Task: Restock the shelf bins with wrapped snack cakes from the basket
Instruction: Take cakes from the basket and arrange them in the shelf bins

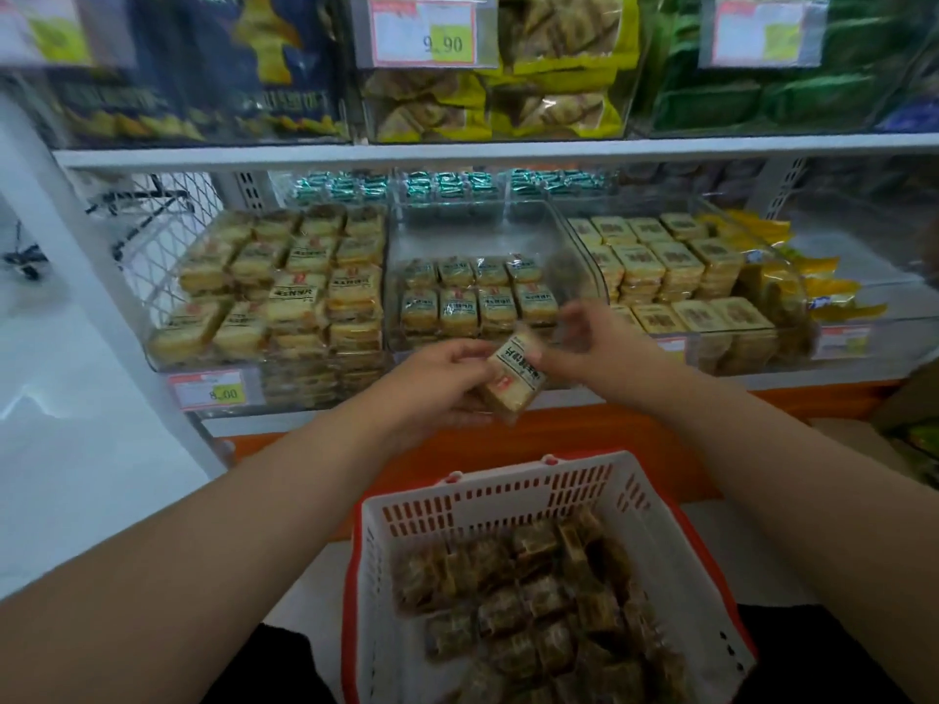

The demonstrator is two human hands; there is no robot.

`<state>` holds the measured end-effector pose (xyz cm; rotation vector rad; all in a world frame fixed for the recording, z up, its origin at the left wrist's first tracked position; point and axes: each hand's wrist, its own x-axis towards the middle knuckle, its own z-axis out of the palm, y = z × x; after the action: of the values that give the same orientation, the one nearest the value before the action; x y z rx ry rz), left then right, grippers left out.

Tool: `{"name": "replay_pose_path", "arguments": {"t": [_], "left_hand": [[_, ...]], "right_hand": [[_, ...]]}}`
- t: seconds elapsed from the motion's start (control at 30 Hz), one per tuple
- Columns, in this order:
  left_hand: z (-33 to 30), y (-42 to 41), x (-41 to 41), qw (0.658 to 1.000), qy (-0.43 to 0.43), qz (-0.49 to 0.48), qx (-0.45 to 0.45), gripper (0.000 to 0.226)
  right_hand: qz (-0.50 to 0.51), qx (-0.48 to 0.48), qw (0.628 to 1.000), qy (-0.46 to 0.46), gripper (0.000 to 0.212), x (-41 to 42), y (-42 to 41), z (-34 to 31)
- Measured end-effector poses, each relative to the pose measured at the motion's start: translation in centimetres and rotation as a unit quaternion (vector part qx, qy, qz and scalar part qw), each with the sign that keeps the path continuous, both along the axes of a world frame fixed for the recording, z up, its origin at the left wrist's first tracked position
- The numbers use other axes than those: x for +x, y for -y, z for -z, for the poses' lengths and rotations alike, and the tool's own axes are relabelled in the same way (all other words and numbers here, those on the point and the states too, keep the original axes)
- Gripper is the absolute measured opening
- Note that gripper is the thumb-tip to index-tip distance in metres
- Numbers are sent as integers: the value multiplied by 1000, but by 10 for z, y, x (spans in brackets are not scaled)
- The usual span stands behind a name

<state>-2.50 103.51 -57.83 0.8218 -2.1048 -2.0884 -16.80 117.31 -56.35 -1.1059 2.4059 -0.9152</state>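
The left hand holds one wrapped snack cake with curled fingers on its left end, and the right hand pinches the other end at the top corner. The cake hangs tilted between them, in the air just before the front edge of the middle bin on the shelf.

I think such a cake is light and soft, and the plastic wrap is smooth and a little slippery. A hard squeeze would probably crush it, so it is better to hold it by the flat sides or by the sealed ends of the wrap.

The middle bin has two rows of cakes near its front, and its back part looks free. The clear front wall stands between the hands and this space, so the cake must go over it. The left bin is nearly full, and the right bin is well filled too. Below the hands, the basket holds many darker wrapped cakes. A price label hangs on the left bin's front.
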Motion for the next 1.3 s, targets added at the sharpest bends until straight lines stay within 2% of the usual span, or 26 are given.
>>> {"name": "replay_pose_path", "arguments": {"t": [0.07,0.13,0.23,0.33,0.4,0.47,0.53,0.57,0.7,0.77,0.83,0.93,1.03,1.17,1.3], "left_hand": [[-1,11,-2,990,-11,-7,-139,51],[-5,20,-4,971,-25,5,-236,53],[-13,32,-8,974,-61,-9,-217,47],[-23,43,-13,949,-100,-64,-293,39],[-32,52,-13,894,-101,-121,-419,33],[-36,61,-9,815,-85,-163,-550,29],[-36,67,-6,750,-42,-156,-642,27],[-33,68,-5,734,-18,-133,-665,29],[-19,68,-6,733,107,18,-672,42],[-14,73,-3,721,179,91,-663,56],[-13,78,1,713,201,122,-661,60],[-12,84,8,722,172,114,-660,55],[-8,92,15,730,141,86,-663,58],[-3,101,26,742,81,43,-664,56],[-4,97,30,740,22,16,-672,46]], "right_hand": [[-74,2,988,-136,63,2,11,-11],[-144,55,965,-211,43,4,23,-19],[-161,89,968,-172,31,4,41,-21],[-131,28,987,-91,28,1,55,-27],[-56,-44,997,-35,29,-5,67,-26],[34,-105,993,37,30,-11,83,-17],[85,-113,986,83,28,-15,100,-5],[83,-90,989,83,26,-15,109,0],[-10,47,997,64,20,-9,140,16],[-43,121,990,50,29,-8,151,21],[-53,167,984,39,35,-12,157,25],[-65,185,980,34,35,-14,164,30],[-76,190,979,16,34,-13,168,34],[-61,177,980,70,28,-22,160,32],[-65,191,977,65,27,-26,151,28]]}}
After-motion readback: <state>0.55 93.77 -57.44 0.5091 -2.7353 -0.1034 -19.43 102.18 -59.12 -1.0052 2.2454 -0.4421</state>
